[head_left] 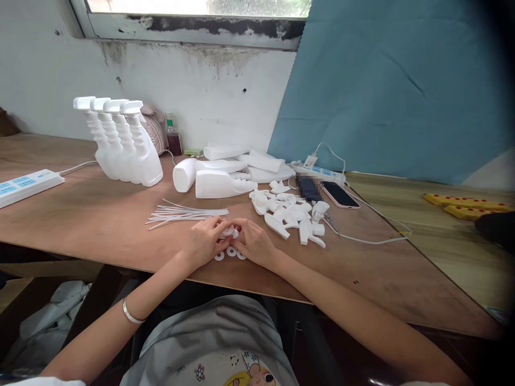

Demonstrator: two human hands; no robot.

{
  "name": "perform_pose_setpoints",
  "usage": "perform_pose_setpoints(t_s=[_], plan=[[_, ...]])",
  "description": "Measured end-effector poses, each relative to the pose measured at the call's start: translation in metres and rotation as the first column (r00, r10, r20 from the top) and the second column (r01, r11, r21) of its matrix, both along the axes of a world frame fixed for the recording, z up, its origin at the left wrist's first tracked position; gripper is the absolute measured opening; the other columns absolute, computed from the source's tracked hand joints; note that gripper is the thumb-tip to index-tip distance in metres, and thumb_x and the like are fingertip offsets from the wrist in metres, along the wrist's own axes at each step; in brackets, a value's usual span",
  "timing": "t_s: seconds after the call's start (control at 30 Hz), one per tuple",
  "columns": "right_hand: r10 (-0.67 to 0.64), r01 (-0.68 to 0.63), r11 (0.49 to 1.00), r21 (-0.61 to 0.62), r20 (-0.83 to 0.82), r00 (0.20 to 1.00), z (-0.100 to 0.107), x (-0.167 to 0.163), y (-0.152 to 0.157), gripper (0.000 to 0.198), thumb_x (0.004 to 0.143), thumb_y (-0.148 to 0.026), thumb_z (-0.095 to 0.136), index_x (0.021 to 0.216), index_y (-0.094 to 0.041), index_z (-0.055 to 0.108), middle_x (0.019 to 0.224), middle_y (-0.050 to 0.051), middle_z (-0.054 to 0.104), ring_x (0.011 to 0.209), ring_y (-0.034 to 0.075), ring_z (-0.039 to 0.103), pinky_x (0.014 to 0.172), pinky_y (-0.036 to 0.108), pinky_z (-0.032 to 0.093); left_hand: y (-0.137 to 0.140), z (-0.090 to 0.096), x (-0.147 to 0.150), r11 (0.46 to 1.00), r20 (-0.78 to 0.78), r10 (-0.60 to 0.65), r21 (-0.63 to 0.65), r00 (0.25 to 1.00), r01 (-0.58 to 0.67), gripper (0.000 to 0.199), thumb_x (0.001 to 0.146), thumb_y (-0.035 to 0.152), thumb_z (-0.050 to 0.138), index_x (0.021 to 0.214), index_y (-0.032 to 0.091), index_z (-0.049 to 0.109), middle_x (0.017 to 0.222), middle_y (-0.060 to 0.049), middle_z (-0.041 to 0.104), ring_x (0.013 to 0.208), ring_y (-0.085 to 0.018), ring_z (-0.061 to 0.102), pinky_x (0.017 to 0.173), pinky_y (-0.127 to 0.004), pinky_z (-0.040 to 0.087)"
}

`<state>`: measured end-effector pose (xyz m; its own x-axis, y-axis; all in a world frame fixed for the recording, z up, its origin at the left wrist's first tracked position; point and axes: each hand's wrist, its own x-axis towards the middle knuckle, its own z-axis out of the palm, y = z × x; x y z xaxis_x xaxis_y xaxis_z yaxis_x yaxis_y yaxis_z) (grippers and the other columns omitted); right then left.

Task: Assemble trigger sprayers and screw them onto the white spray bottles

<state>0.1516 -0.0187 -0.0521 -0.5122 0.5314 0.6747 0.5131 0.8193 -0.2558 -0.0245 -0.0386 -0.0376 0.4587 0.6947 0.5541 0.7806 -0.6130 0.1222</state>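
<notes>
Left hand (203, 239) and right hand (255, 244) both pinch a small white part (230, 231) near the table (120, 230) edge, prob to steady it, shape's mostly hidden tho. White rings (228, 251) sit handy just beside.

Left forearm (155, 292) comes in from lower left, right forearm (341, 311) from lower right, both bare, angled inward. Left-hand grip (203, 241) and right-hand grip (255, 244) close together, backs up. Fingers (245, 224) bent, pinching against thumbs (222, 246); both grips closed, fingertips nearly meeting.
</notes>
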Motion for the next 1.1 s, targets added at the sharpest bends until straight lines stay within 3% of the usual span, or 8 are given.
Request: perform_pose_setpoints(t_s=[0.23, 0.47, 0.63, 0.8, 0.93, 1.1], plan=[[-0.005, 0.005, 1.0, 0.007, -0.005, 1.0, 0.001, -0.001, 0.0, 0.026, 0.076, -0.015, 0.05, 0.099, -0.02, 0.041, 0.084, 0.005, 0.059, 0.074, 0.018, 0.058, 0.067, 0.031, 0.049, -0.003, 0.001, 0.002, 0.998, -0.088, 0.026, 0.061, 0.996, -0.02, 0.015, 0.082, 0.029, 0.048, 0.088, 0.019, 0.058, 0.087, -0.004, 0.059, 0.074, -0.016, 0.054, 0.062, -0.026, 0.039], [0.021, -0.021, 1.0, 0.013, -0.007, 1.0, 0.0, -0.001, 0.001, 0.028, 0.075, -0.014, 0.05, 0.101, -0.019, 0.041, 0.084, 0.005, 0.059, 0.073, 0.018, 0.058, 0.066, 0.031, 0.049, -0.005, 0.002, 0.002, 0.968, -0.026, -0.019, 0.25, 0.999, 0.025, 0.013, 0.081, 0.025, 0.051, 0.089, 0.019, 0.06, 0.102, -0.007, 0.06, 0.094, -0.02, 0.053, 0.083, -0.034, 0.037], [0.009, -0.009, 1.0, -0.019, -0.017, 1.0, -0.001, -0.001, 0.002, 0.027, 0.075, -0.014, 0.051, 0.101, -0.019, 0.041, 0.085, 0.005, 0.059, 0.074, 0.018, 0.059, 0.066, 0.031, 0.049, -0.004, 0.003, 0.001, 0.985, -0.017, -0.008, 0.17, 1.0, 0.011, 0.014, 0.081, 0.026, 0.05, 0.091, 0.021, 0.06, 0.109, -0.006, 0.059, 0.098, -0.022, 0.051, 0.084, -0.036, 0.035], [0.015, -0.015, 1.0, -0.014, -0.022, 1.0, 0.001, -0.001, 0.0, 0.025, 0.078, -0.02, 0.053, 0.101, -0.02, 0.043, 0.087, 0.006, 0.06, 0.079, 0.019, 0.06, 0.069, 0.033, 0.05, -0.005, 0.007, 0.001, 0.994, 0.1, -0.04, 0.108, 0.994, 0.029, 0.022, 0.08, 0.028, 0.05, 0.099, 0.018, 0.055, 0.105, -0.008, 0.059, 0.097, -0.02, 0.052, 0.083, -0.034, 0.037], [0.012, -0.012, 1.0, -0.006, -0.006, 1.0, 0.002, -0.001, 0.0, 0.03, 0.078, -0.033, 0.059, 0.1, -0.02, 0.044, 0.089, 0.007, 0.061, 0.082, 0.021, 0.061, 0.072, 0.034, 0.051, 0.004, 0.025, -0.018, 0.993, 0.066, 0.094, 0.058, 0.993, -0.098, 0.023, 0.081, 0.032, 0.046, 0.095, 0.015, 0.055, 0.097, -0.008, 0.06, 0.091, -0.02, 0.053, 0.079, -0.032, 0.038], [-0.005, 0.006, 0.999, -0.044, 0.013, 1.0, 0.002, 0.0, 0.001, 0.031, 0.077, -0.034, 0.061, 0.1, -0.02, 0.045, 0.089, 0.007, 0.062, 0.081, 0.021, 0.061, 0.071, 0.034, 0.051, 0.016, 0.053, -0.067, 0.92, -0.273, 0.339, -0.103, 0.9, -0.378, 0.024, 0.082, 0.028, 0.041, 0.08, 0.019, 0.062, 0.084, -0.005, 0.063, 0.081, -0.021, 0.055, 0.071, -0.032, 0.036]])
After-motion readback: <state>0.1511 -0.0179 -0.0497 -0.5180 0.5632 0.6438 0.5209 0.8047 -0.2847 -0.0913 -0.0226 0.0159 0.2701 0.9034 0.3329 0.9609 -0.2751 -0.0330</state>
